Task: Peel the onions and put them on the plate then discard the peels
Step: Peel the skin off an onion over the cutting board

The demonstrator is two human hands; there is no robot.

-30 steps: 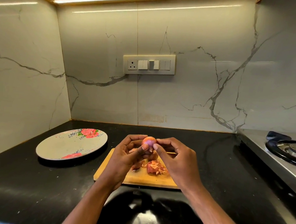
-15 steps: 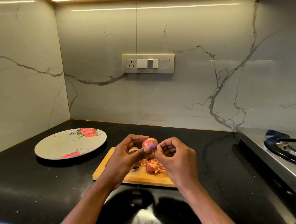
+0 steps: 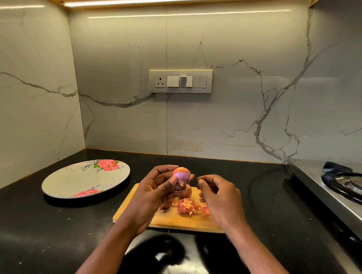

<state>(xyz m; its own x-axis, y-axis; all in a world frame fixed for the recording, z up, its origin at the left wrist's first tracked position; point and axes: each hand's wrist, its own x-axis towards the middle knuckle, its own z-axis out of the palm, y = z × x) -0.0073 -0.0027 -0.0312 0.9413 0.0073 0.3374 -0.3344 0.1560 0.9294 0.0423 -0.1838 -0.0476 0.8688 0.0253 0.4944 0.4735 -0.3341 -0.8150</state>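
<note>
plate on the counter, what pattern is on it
Pale grey plate with pink-red roses; head view.

Both forearms were bare to the frame's lower edge, with no sleeves; the left hand [image 3: 151, 197] and right hand [image 3: 219, 199] wore nothing.

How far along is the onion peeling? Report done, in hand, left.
Done: some peels lie on the cutting board. In hand: left hand holds a partly peeled onion; right hand hovers beside it. Left: plate holds no onions; peels undiscarded.
</note>
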